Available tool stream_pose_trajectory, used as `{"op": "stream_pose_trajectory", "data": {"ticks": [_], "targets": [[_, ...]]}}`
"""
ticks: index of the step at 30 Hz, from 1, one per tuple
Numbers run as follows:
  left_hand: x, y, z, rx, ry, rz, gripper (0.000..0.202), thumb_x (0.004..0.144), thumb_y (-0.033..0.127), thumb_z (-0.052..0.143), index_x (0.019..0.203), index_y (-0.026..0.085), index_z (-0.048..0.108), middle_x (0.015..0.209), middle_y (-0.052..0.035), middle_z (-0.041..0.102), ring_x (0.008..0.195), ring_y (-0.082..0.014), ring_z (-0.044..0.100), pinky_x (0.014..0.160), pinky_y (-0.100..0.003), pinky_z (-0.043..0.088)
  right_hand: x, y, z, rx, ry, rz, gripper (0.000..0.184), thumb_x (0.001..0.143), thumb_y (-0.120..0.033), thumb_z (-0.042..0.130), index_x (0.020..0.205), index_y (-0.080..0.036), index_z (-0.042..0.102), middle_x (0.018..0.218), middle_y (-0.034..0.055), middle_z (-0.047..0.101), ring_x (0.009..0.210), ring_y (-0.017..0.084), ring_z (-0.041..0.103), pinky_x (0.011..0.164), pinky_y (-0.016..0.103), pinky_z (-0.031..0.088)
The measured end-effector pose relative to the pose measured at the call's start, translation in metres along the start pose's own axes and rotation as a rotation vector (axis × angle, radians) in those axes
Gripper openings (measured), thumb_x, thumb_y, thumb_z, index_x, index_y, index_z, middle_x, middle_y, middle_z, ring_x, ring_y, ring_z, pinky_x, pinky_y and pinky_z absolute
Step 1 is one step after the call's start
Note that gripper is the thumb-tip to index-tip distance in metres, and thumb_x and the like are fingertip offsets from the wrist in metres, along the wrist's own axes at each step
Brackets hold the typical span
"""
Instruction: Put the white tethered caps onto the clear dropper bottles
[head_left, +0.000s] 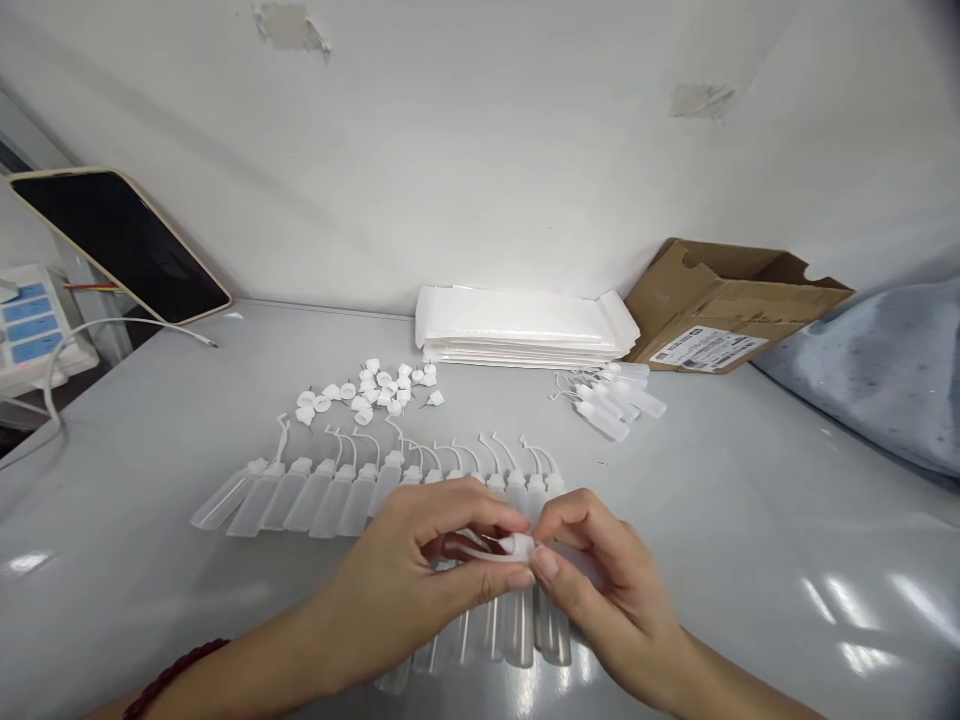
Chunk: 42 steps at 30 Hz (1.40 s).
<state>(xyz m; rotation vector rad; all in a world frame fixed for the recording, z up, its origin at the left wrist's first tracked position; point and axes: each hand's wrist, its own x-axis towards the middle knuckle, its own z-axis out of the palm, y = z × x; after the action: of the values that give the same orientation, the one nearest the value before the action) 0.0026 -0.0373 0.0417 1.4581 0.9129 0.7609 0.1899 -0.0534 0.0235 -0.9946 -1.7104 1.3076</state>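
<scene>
My left hand [420,570] is closed around a small clear plastic bottle [480,548], held sideways above the table. My right hand [592,570] pinches the white cap end [520,546] of that same bottle with thumb and forefinger. Beneath both hands lies a row of several clear squeeze bottles [315,497] with tethered caps, side by side on the grey table [750,520]. A scatter of small white caps [375,387] lies farther back. Another small cluster of bottles [615,400] sits to the right of them.
A stack of white padded bags [517,325] rests against the wall. An open cardboard box [720,300] stands at the back right, with grey-blue fabric [877,370] beside it. A dark-screened tablet [124,240] leans at the back left, a white cable [112,330] and power strip [30,325] nearby.
</scene>
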Motion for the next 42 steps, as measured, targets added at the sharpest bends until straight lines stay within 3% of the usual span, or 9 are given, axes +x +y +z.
{"op": "stream_pose_trajectory", "data": {"ticks": [5,11,16,21,29,33,37,39,42], "targets": [[-0.002,0.001,0.002,0.022,-0.068,-0.105,0.009,0.082,0.021,0.062,0.084,0.018,0.07,0.067,0.0027,0.06,0.056,-0.0097,0.059,0.053,-0.019,0.052,-0.001,0.0,0.002,0.079,-0.031,0.055,0.013,0.095,-0.027,0.044,0.083,-0.024,0.043,0.054,-0.0092,0.037,0.045,0.008,0.031,0.044,0.021,0.024],[-0.003,-0.009,-0.003,0.422,0.029,0.408,0.016,0.087,0.011,0.056,0.096,0.018,0.067,0.078,-0.0019,0.067,0.066,-0.0109,0.059,0.062,-0.021,0.049,0.004,0.001,0.005,0.447,-0.026,0.381,0.026,0.093,-0.041,0.05,0.076,-0.023,0.04,0.049,-0.0119,0.034,0.041,0.005,0.025,0.039,0.016,0.019],[-0.002,-0.003,0.0,0.175,-0.004,0.105,0.017,0.08,0.017,0.066,0.096,0.022,0.069,0.084,0.0,0.068,0.072,-0.0127,0.063,0.064,-0.022,0.054,0.003,-0.001,0.005,0.477,-0.023,0.371,0.028,0.092,-0.044,0.052,0.078,-0.021,0.042,0.05,-0.0117,0.036,0.043,0.004,0.026,0.04,0.015,0.021],[-0.002,-0.001,0.004,-0.193,-0.017,-0.189,0.002,0.076,0.017,0.067,0.077,0.017,0.066,0.063,0.0044,0.061,0.055,-0.0092,0.059,0.053,-0.019,0.053,0.0,0.0,0.005,0.415,-0.024,0.329,0.028,0.092,-0.043,0.052,0.079,-0.021,0.043,0.051,-0.0106,0.04,0.045,0.004,0.031,0.043,0.015,0.025],[-0.001,-0.008,0.0,0.236,0.05,0.36,0.011,0.081,0.007,0.064,0.085,0.015,0.07,0.08,-0.0027,0.067,0.068,-0.0099,0.059,0.063,-0.021,0.049,0.007,-0.001,0.002,0.631,-0.088,0.599,0.035,0.088,-0.05,0.055,0.075,-0.023,0.038,0.041,-0.015,0.035,0.034,0.001,0.014,0.033,0.011,0.012],[-0.001,-0.004,0.002,0.11,0.041,0.154,0.012,0.078,0.014,0.069,0.089,0.019,0.069,0.083,0.0002,0.067,0.075,-0.0112,0.063,0.067,-0.02,0.053,0.006,-0.003,0.002,0.595,-0.041,0.512,0.034,0.088,-0.049,0.056,0.075,-0.022,0.039,0.043,-0.0139,0.038,0.034,0.0,0.018,0.033,0.01,0.014],[-0.002,0.0,0.002,-0.004,-0.037,-0.084,0.009,0.085,0.023,0.06,0.081,0.017,0.066,0.062,0.0044,0.061,0.055,-0.0085,0.061,0.053,-0.017,0.052,0.005,-0.005,0.005,0.525,0.016,0.45,0.036,0.086,-0.049,0.059,0.073,-0.021,0.041,0.046,-0.0139,0.032,0.037,0.0,0.024,0.034,0.009,0.018],[-0.002,-0.001,0.001,0.076,-0.05,-0.037,0.009,0.085,0.02,0.059,0.082,0.017,0.067,0.064,0.0033,0.062,0.055,-0.0091,0.06,0.053,-0.018,0.052,0.006,-0.005,0.005,0.521,-0.002,0.478,0.036,0.087,-0.05,0.057,0.074,-0.021,0.04,0.044,-0.0142,0.033,0.035,0.001,0.022,0.033,0.009,0.017],[-0.004,-0.007,-0.001,0.335,-0.004,0.259,0.01,0.085,0.014,0.059,0.091,0.017,0.067,0.077,-0.0011,0.065,0.067,-0.0109,0.059,0.061,-0.02,0.05,0.008,-0.005,0.003,0.555,-0.045,0.544,0.035,0.088,-0.05,0.054,0.076,-0.023,0.038,0.041,-0.0146,0.037,0.034,0.0,0.017,0.032,0.01,0.014]]}}
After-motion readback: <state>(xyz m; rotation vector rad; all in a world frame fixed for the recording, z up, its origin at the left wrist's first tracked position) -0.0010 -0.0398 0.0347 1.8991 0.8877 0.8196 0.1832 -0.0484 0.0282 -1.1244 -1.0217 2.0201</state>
